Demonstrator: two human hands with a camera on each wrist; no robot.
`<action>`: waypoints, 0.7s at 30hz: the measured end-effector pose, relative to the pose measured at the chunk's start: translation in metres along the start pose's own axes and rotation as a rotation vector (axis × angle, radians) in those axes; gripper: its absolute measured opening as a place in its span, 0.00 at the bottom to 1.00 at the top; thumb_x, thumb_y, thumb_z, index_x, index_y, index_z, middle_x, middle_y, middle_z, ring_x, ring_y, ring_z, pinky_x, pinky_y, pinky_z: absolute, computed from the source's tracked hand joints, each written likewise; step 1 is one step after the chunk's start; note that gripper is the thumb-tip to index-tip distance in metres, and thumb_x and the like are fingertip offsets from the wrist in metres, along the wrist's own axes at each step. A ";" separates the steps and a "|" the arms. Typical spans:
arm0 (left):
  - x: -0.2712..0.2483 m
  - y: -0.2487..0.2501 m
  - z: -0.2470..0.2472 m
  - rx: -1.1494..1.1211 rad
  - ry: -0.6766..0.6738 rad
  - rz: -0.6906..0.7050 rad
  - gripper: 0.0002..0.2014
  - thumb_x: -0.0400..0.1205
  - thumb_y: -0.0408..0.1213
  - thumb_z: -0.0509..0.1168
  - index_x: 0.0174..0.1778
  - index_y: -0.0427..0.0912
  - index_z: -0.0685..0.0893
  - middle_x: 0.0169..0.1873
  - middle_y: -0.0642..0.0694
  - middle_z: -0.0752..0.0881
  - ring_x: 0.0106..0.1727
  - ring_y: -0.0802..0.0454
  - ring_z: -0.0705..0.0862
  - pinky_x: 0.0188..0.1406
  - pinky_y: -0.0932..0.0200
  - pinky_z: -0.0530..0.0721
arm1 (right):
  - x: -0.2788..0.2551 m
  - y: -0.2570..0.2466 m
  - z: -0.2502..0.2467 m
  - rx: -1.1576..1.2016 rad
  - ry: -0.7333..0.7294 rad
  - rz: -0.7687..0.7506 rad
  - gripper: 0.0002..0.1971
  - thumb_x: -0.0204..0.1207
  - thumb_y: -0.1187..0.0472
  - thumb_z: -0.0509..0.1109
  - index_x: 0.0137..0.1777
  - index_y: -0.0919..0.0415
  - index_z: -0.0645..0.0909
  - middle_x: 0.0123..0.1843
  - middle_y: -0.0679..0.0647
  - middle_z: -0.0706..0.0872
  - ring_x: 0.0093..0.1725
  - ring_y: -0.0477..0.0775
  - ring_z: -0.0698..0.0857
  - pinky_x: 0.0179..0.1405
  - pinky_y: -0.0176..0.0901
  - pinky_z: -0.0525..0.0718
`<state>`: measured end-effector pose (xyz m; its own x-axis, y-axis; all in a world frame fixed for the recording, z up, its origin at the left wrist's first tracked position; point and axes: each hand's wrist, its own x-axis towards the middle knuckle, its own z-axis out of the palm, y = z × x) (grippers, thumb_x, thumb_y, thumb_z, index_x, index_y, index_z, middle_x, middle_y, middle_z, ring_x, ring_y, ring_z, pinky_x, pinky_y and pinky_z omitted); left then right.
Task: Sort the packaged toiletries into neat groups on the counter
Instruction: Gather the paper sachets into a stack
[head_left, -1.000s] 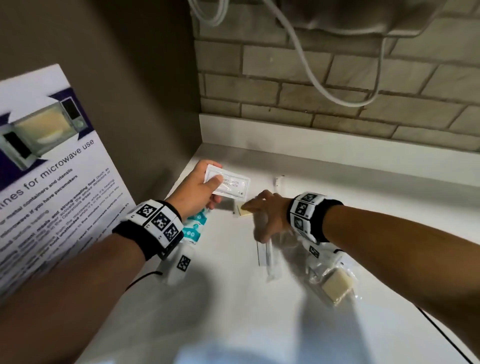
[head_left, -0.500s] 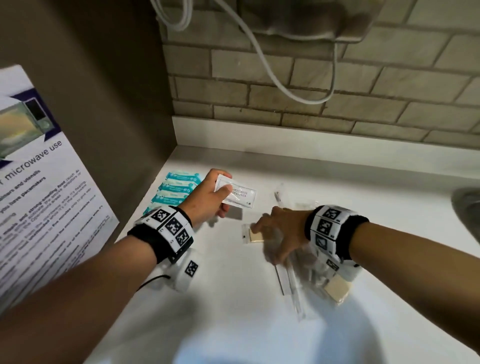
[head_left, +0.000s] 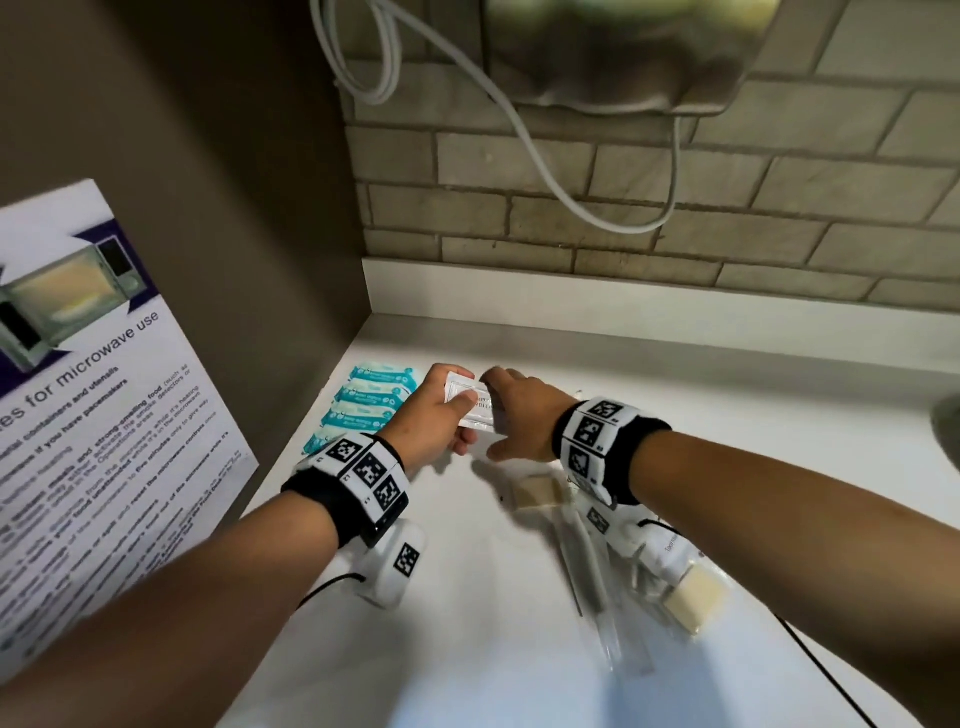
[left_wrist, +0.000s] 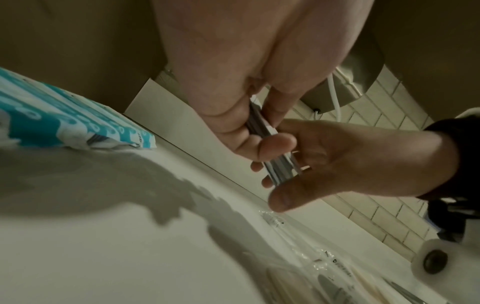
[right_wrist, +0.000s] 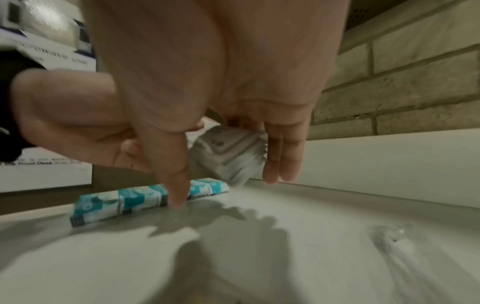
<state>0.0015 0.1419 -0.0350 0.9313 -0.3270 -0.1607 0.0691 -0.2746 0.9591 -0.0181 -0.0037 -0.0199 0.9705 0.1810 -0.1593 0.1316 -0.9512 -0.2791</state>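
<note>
My left hand (head_left: 460, 402) pinches a thin stack of white sachets (head_left: 475, 413) just above the white counter (head_left: 467, 597); the left wrist view shows the sachets (left_wrist: 270, 148) edge on between thumb and fingers. My right hand (head_left: 519, 415) has come up against their right end with fairly straight fingers (right_wrist: 283, 164), the sachets (right_wrist: 228, 150) between them and the thumb (left_wrist: 280, 197), which hangs clear below. A row of teal packets (head_left: 376, 402) lies by the left wall. Two soap packets (head_left: 537, 493) (head_left: 696, 597) and clear toothbrush sleeves (head_left: 587, 566) lie under my right forearm.
A brown side wall with a microwave poster (head_left: 93, 415) closes the left. The brick back wall (head_left: 675, 208) has a white upstand and a looped cable (head_left: 545, 171) under a metal fixture. A grey rounded edge (head_left: 948, 431) shows at far right.
My right hand has left the soap packet on the counter and moved up and left to the sachets. The left hand keeps its hold on them. The head view has shifted.
</note>
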 end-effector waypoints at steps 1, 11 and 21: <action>0.002 0.000 0.000 -0.007 -0.003 -0.010 0.11 0.89 0.34 0.58 0.67 0.43 0.72 0.42 0.37 0.83 0.29 0.50 0.81 0.25 0.59 0.81 | 0.005 0.002 0.002 -0.036 0.027 0.007 0.32 0.65 0.55 0.78 0.67 0.60 0.69 0.57 0.57 0.79 0.55 0.63 0.82 0.51 0.53 0.84; 0.066 -0.010 0.002 0.087 0.080 -0.203 0.14 0.88 0.41 0.59 0.67 0.45 0.66 0.31 0.38 0.84 0.28 0.45 0.77 0.32 0.53 0.74 | 0.059 0.018 0.002 -0.047 -0.042 0.086 0.28 0.69 0.56 0.75 0.64 0.64 0.67 0.54 0.59 0.85 0.51 0.63 0.85 0.47 0.52 0.84; 0.113 -0.014 -0.001 0.580 0.061 -0.278 0.26 0.85 0.50 0.59 0.74 0.37 0.69 0.58 0.32 0.86 0.54 0.35 0.87 0.50 0.48 0.85 | 0.102 0.036 0.006 -0.122 -0.082 0.086 0.33 0.66 0.50 0.78 0.67 0.62 0.71 0.64 0.58 0.81 0.65 0.61 0.78 0.51 0.49 0.80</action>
<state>0.1064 0.1096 -0.0661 0.9264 -0.1259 -0.3549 0.1219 -0.7914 0.5990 0.0849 -0.0181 -0.0519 0.9601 0.1131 -0.2558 0.0776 -0.9864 -0.1447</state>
